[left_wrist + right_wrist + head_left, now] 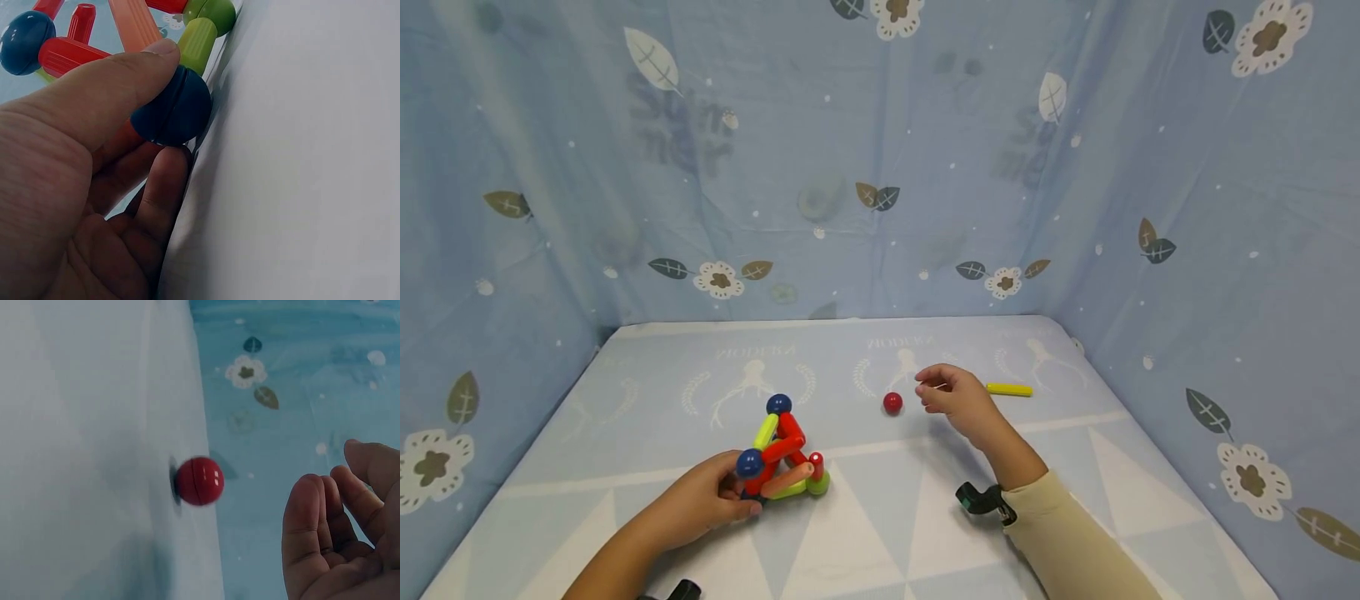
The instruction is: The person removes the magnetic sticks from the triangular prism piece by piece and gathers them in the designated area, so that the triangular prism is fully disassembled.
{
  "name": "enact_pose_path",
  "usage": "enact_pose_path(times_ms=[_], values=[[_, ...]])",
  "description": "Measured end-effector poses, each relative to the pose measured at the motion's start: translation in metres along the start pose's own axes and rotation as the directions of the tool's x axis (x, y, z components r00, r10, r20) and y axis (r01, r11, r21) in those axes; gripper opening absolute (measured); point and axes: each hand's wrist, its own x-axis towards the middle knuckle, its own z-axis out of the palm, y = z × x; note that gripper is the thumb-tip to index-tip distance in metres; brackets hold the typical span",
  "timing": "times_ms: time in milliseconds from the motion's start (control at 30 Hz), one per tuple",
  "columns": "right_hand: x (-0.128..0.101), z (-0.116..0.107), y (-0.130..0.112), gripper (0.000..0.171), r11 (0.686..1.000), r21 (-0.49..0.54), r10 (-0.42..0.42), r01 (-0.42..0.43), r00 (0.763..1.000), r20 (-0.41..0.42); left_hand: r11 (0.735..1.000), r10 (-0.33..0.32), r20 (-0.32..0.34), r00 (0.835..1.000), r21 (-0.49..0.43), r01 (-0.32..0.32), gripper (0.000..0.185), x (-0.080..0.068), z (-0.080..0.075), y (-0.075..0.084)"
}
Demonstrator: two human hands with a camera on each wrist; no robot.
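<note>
My left hand (700,502) grips a frame of toy rods and balls (784,448) near the table's front left. In the left wrist view, its thumb and fingers pinch a dark blue ball (178,112) at a lower corner. Red, lime and orange rods join this frame, with two more blue balls and a green ball (818,483) on it. My right hand (958,406) hovers over the table, fingers loosely bent and holding nothing. Just left of its fingertips lies a loose red ball (892,403), seen apart from the hand in the right wrist view too.
A yellow rod (1010,389) lies on the table behind the right hand. Patterned cloth covers the table (880,533), and blue flowered curtains (880,150) rise at its back and both sides. Black wrist straps (981,500) show near the forearms.
</note>
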Motion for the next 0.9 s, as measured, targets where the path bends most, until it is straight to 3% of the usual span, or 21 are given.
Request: enact_pose_path(times_ms=[300, 500, 667, 900], values=[[-0.006, 0.055, -0.013, 0.023, 0.992, -0.033, -0.110, 0.119, 0.972, 0.207, 1.000, 0.011, 0.005, 1.000, -0.008, -0.011, 0.052, -0.001, -0.001, 0.002], [-0.012, 0.082, -0.020, 0.022, 0.982, -0.073, -0.150, 0.174, 0.955, 0.255, 0.999, 0.034, 0.000, 0.999, 0.007, -0.034, 0.050, 0.000, 0.000, 0.002], [-0.022, 0.098, -0.037, 0.021, 0.950, -0.145, -0.230, 0.277, 0.932, 0.279, 0.999, 0.046, 0.006, 0.999, -0.004, -0.046, 0.049, 0.001, 0.000, 0.001], [-0.034, 0.118, -0.059, 0.029, 0.905, -0.134, -0.339, 0.403, 0.876, 0.342, 0.999, 0.052, 0.007, 0.999, -0.015, -0.052, 0.051, -0.001, -0.001, -0.001]])
